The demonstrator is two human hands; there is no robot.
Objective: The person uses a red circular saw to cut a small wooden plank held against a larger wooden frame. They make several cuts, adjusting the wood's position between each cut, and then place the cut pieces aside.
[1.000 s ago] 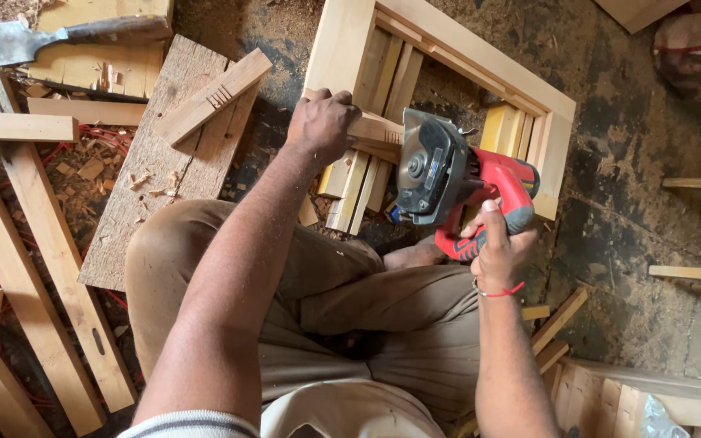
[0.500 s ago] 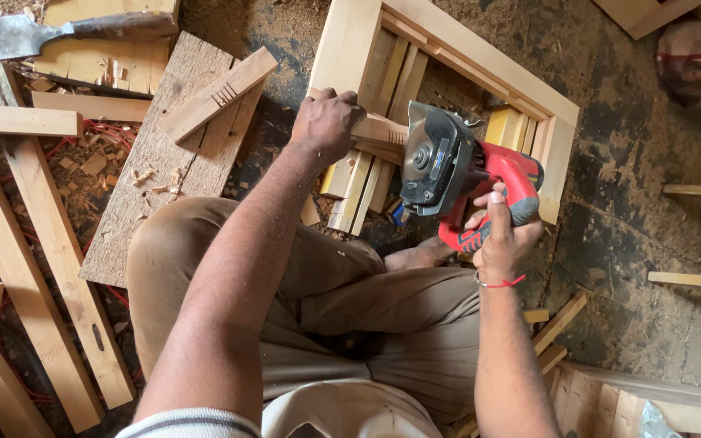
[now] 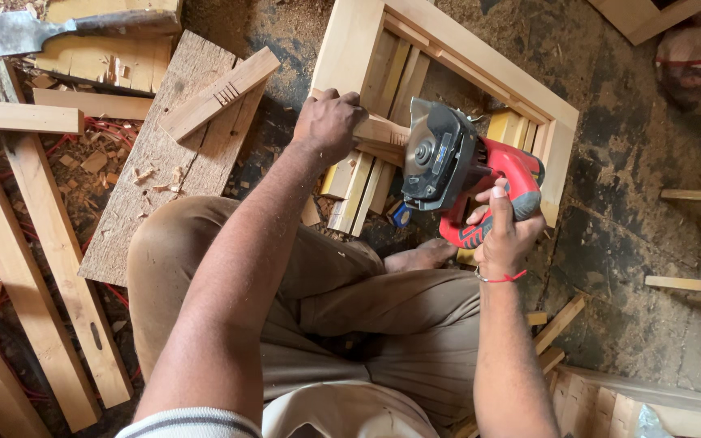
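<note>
My right hand (image 3: 503,231) grips the handle of a red and black power saw (image 3: 458,170), held upright with its round blade guard facing me. My left hand (image 3: 330,123) is closed on a short wooden piece (image 3: 381,135) that lies across a pale wooden frame (image 3: 349,49). The saw's blade guard sits right beside that piece, just to the right of my left hand. Several wooden strips (image 3: 359,186) lie inside the frame under the held piece. I sit on the floor with my knees bent, one bare foot (image 3: 419,258) showing below the saw.
A wide rough board (image 3: 152,162) with a notched short block (image 3: 219,93) on it lies to my left. An axe-like blade (image 3: 18,31) rests at the top left. Long wooden bars (image 3: 38,243) run along the left. Scrap sticks (image 3: 695,284) and sawdust cover the dirt floor at right.
The saw has shifted slightly right and down while staying in my right hand. My left hand has kept its hold on the short wooden piece.
</note>
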